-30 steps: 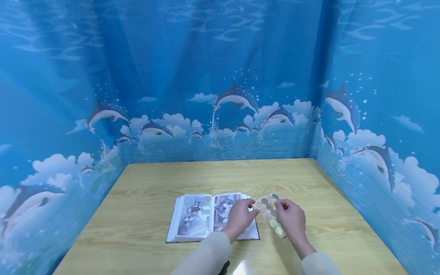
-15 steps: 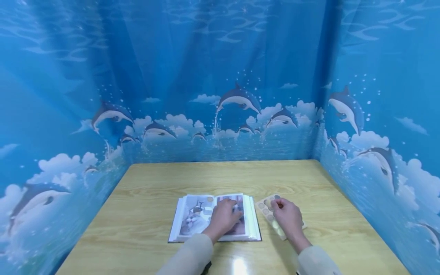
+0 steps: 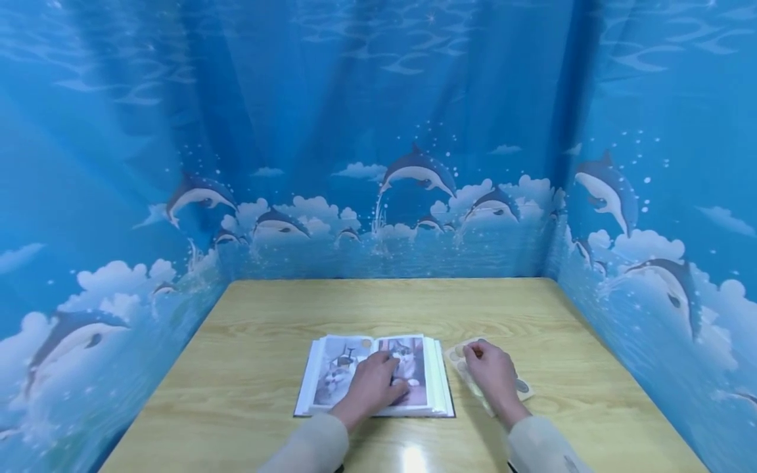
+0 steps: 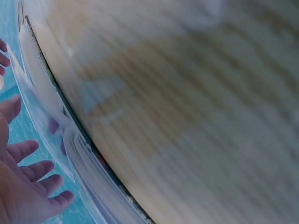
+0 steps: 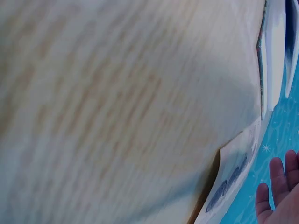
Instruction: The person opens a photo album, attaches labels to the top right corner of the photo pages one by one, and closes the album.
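An open photo album [image 3: 435, 387] with cat pictures lies on the table. Across its middle rests my left hand [image 3: 368, 387], fingers spread over the right page; the left wrist view shows this hand [image 4: 28, 182] beside the page edges. To the album's right is a pale sheet of round stickers [image 3: 523, 387], partly covered by my right hand [image 3: 493, 373]. Thumb and forefinger of that hand meet in a pinch over the sheet's upper part, seemingly on a round sticker, very small in view. The right wrist view shows its other fingers [image 5: 280, 182] loosely extended above the sheet [image 5: 229, 177].
The wooden table [image 3: 266, 315] carries the album and sheet near its front middle. A blue curtain [image 3: 331, 164] printed with dolphins stands along the back and both sides. One round sticker [image 3: 367, 343] sits at the top of the album's left page.
My left hand has moved left, from the sticker sheet onto the album. The right hand has stayed over the sheet, its fingertips shifting slightly left. The head view has turned a little.
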Motion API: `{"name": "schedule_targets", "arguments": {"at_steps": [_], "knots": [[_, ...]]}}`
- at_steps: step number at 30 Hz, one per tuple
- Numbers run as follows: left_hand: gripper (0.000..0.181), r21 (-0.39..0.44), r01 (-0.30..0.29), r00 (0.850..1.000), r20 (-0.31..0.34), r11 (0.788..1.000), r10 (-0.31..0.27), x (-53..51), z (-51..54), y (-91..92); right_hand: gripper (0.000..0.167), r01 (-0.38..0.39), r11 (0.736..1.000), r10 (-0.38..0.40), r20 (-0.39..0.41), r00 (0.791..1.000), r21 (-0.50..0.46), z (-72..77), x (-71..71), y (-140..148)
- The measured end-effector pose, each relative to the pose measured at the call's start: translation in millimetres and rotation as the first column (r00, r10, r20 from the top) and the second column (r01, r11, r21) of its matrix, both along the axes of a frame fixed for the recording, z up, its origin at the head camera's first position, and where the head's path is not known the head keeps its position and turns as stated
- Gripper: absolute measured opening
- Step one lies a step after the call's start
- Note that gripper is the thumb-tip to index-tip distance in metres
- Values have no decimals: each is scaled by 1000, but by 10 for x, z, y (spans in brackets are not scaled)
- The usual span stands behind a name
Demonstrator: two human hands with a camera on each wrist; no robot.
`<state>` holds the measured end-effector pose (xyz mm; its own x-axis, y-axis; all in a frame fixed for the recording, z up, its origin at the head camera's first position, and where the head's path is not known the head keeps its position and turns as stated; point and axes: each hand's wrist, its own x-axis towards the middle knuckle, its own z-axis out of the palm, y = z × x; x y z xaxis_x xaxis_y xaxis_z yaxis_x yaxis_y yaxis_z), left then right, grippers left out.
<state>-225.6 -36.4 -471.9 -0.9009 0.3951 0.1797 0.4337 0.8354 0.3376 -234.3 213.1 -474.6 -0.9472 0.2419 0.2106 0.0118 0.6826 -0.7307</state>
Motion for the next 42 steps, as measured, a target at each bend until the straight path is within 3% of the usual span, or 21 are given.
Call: {"name": "schedule_targets", "arguments": {"at_steps": [5, 9, 13, 18, 24, 36, 42], "knots": [[59, -2, 7, 999, 51, 1000, -7, 22, -59, 16, 20, -53, 998, 53, 1, 999, 33, -84, -85, -35], [59, -30, 7, 997, 82, 1000, -5, 28, -115, 16, 18, -94, 987, 100, -40, 994, 128, -105, -152, -96], [60, -93, 7, 998, 55, 996, -2, 48, -136, 18, 14, -127, 969, 148, -89, 985, 213, -99, -222, -166], [62, -151, -5, 999, 51, 988, 13, 66, -134, 19, 15, -183, 944, 209, -69, 976, 273, -94, -317, -225], [64, -153, -4, 997, 71, 988, 15, 83, -121, 24, 16, -223, 899, 271, -78, 959, 377, -125, -411, -266], [64, -184, -8, 996, 91, 983, 26, 58, -124, 38, 16, -248, 840, 329, -91, 940, 482, -120, -568, -453], [63, -190, -8, 995, 93, 982, 26, 65, -98, 47, 16, -243, 831, 312, -57, 948, 500, -103, -606, -519]]}}
